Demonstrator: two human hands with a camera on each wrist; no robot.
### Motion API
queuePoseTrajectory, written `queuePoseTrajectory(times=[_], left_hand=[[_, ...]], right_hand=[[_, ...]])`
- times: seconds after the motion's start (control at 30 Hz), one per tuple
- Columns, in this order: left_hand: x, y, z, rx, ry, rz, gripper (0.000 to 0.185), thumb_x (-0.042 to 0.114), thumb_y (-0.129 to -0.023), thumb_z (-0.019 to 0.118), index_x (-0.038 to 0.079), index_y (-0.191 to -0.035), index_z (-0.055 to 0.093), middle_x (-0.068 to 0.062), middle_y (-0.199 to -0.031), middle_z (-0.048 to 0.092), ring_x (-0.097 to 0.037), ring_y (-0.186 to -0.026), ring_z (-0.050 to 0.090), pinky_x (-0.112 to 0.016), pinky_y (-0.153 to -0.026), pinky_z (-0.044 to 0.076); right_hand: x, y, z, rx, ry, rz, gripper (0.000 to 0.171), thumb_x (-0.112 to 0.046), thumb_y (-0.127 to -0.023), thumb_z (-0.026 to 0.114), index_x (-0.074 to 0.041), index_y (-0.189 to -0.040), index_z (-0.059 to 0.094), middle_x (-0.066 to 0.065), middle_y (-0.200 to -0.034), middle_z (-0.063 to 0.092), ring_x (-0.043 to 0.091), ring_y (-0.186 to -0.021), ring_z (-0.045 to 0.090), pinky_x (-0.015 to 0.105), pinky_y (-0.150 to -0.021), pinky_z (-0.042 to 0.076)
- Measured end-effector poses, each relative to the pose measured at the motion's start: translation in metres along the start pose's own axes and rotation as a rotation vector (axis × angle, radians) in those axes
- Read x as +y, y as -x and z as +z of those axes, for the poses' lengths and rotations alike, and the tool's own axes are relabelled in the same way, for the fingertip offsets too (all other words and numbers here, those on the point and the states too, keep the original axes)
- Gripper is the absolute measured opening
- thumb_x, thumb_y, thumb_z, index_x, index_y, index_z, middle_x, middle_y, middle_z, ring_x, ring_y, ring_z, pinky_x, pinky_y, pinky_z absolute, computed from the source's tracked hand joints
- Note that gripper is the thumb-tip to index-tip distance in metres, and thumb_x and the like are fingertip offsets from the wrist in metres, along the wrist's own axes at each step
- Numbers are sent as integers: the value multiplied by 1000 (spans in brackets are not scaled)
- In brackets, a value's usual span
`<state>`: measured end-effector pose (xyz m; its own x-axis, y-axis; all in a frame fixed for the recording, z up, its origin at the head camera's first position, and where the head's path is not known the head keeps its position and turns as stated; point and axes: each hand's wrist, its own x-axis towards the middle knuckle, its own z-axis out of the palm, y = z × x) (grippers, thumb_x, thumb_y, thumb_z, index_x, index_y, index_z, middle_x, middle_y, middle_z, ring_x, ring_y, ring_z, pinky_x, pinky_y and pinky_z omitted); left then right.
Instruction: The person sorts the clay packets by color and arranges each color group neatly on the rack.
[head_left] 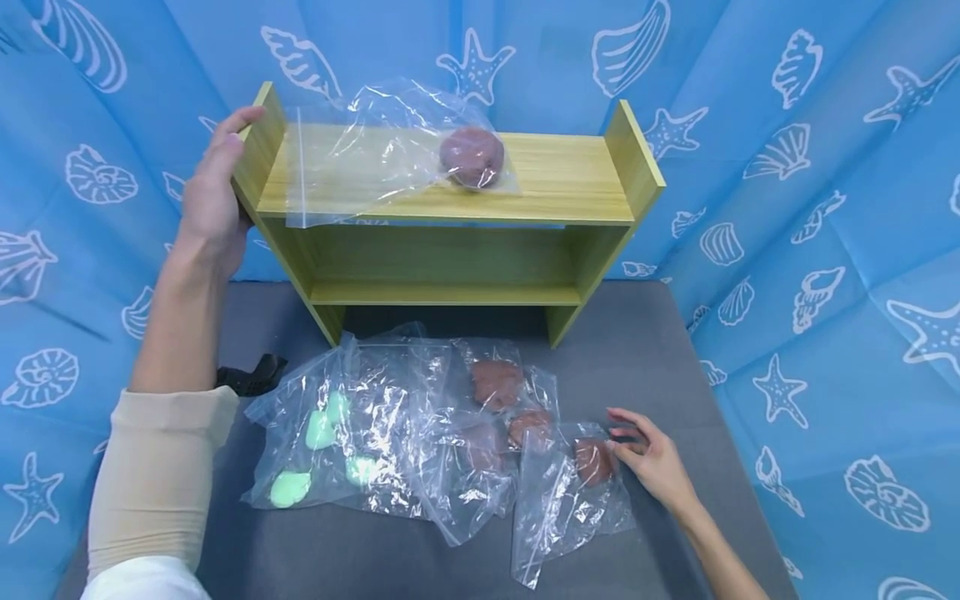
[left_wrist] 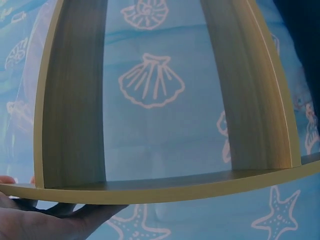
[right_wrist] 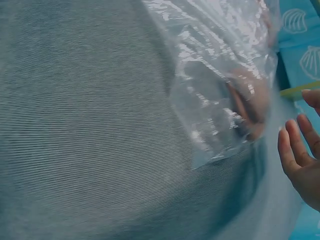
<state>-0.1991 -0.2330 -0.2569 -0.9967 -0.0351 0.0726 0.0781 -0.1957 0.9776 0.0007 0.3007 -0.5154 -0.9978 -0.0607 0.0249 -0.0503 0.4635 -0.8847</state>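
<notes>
My left hand (head_left: 213, 200) grips the left side panel of a small wooden shelf (head_left: 562, 171); the left wrist view shows its fingers (left_wrist: 55, 207) around the panel's edge. On the top board lies a clear zip bag (head_left: 330, 179) with a reddish-brown ball (head_left: 471, 158) inside. My right hand (head_left: 656, 467), fingers loosely bent, is at the right edge of another clear bag (head_left: 540, 517) holding a brown lump (head_left: 592, 461). In the right wrist view a gap shows between the hand (right_wrist: 305, 160) and that bag (right_wrist: 200, 105).
Several more clear bags lie overlapping before the shelf, some with brown lumps (head_left: 497, 383), others with pale green pieces (head_left: 290, 488). A black object (head_left: 255, 375) sits left of them on the grey tabletop (head_left: 360, 550). Blue shell-print curtains (head_left: 750, 167) surround the table.
</notes>
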Motion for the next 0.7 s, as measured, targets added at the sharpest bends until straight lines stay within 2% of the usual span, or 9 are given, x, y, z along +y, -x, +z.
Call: queuePoseTrajectory(times=[0.13, 0.4, 0.7], left_hand=[[0, 1, 0, 1, 1, 5, 40, 34, -106, 34, 30, -142, 50, -6, -123, 42, -20, -93, 44, -32, -74, 39], [-2, 2, -1, -27, -4, 4, 40, 34, -106, 34, 28, -144, 47, -6, -123, 43, -20, -92, 44, -32, -78, 38], [-1, 1, -2, -37, 10, 26, 41, 33, -106, 35, 27, -145, 46, -7, -124, 43, -20, -93, 44, -32, -78, 38]], right_hand=[[7, 7, 2, 25, 62, 36, 49, -2, -88, 74, -4, -135, 57, 18, -131, 57, 36, -109, 61, 19, -81, 53], [15, 17, 11, 1, 116, 119, 54, -9, -85, 79, -5, -135, 59, 19, -125, 56, 36, -109, 59, 26, -81, 55], [16, 19, 19, 8, 281, 76, 60, -21, -80, 85, -8, -134, 62, 16, -118, 54, 23, -95, 59, 29, -78, 54]])
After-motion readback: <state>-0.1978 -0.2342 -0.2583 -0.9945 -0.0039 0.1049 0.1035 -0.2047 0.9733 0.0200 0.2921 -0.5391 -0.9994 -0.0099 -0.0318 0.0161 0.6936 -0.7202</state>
